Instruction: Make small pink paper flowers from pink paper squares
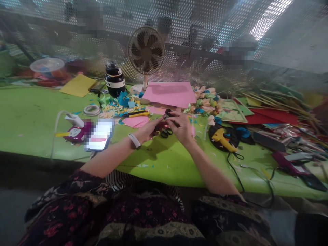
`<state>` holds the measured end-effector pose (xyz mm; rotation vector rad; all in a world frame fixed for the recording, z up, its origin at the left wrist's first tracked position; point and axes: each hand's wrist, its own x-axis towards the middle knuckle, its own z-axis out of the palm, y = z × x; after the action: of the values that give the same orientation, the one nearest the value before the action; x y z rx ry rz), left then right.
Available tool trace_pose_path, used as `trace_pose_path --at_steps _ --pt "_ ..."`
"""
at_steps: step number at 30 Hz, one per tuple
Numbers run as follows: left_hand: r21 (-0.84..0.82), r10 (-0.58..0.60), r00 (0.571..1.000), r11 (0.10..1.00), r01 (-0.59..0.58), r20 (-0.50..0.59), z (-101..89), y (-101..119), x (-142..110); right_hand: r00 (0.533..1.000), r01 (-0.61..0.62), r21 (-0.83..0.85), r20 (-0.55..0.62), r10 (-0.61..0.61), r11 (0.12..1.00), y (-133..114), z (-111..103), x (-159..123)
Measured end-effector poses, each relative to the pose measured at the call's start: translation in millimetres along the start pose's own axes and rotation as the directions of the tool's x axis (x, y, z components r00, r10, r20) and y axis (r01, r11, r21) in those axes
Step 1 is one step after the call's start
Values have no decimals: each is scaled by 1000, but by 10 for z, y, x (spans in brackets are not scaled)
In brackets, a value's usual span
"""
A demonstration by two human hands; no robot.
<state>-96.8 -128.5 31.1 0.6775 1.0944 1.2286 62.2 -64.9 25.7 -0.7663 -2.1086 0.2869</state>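
Over the middle of the green table [153,164], my left hand [150,131] and my right hand [182,125] meet at the fingertips. Both have bent, closed fingers; what small thing they pinch is too small to make out. Dark loops [165,132] like scissor handles show just below the fingers, and I cannot tell whether they are held or lying there. A small black object [168,112] shows beyond the fingertips. Pink paper [135,121] lies left of the hands, with a yellow-and-black cutter [138,114] behind it.
Paper scraps [115,107] and a tape roll [92,109] lie behind. A phone [99,135] sits left, a yellow glue gun [222,139] right. A fan [146,51], black bottle [114,82] and pink sheet [170,93] are at the back; stacked coloured paper [266,116] at right.
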Motion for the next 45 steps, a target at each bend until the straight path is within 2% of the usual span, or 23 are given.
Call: trace_pose_path --at_steps 4,7,9,11,13,14,16,17,20,22,24,26,28,30,32,39,41,45 --pt "-106 28 999 994 -30 -23 -45 -38 -3 987 134 -41 92 -129 990 -67 49 -129" --pt "-12 92 995 996 -93 -46 -108 -53 -5 984 153 36 84 -156 988 -111 39 -145" --pt "99 141 990 985 -140 -6 -150 -65 -3 997 67 104 18 -69 992 -123 13 -124" --pt "193 179 980 962 -193 88 -178 -79 2 993 -106 208 -25 114 972 -111 -6 -91" --pt "252 201 961 936 -246 191 -183 -95 4 958 -282 339 58 280 897 -82 0 -63" --pt "277 202 951 924 -265 234 -177 -103 2 940 -342 394 139 313 853 -69 13 -53" --pt "331 178 940 903 -274 291 -156 -114 -6 917 -390 458 271 292 799 -55 48 -42" --pt "362 159 938 892 -270 309 -147 -113 -11 917 -383 474 297 265 793 -55 62 -38" --pt "435 126 938 860 -266 323 -154 -78 -13 934 -336 511 292 208 791 -55 50 -22" --pt "436 163 946 857 -276 279 -198 -28 8 926 -352 522 314 209 777 -29 -7 -2" --pt "378 252 951 875 -303 180 -264 23 45 893 -411 421 363 265 809 15 -73 13" --pt "318 315 947 893 -318 63 -333 57 90 848 -425 144 409 337 894 46 -115 12" --pt "272 327 945 911 -311 -16 -385 69 126 817 -325 -169 446 366 931 35 -121 -10" --pt "245 306 952 925 -289 -30 -414 67 145 794 -199 -339 494 354 920 -19 -106 -38" --pt "242 283 959 931 -273 -9 -425 66 148 769 -145 -389 534 352 909 -91 -98 -58" --pt "246 327 943 910 -333 69 -445 81 141 638 -142 -465 632 440 874 -221 -189 -26" --pt "230 341 936 908 -351 84 -456 97 141 633 -128 -476 636 441 870 -216 -201 -25" --pt "205 348 928 906 -370 135 -469 146 138 668 -132 -460 613 422 878 -170 -199 -42"
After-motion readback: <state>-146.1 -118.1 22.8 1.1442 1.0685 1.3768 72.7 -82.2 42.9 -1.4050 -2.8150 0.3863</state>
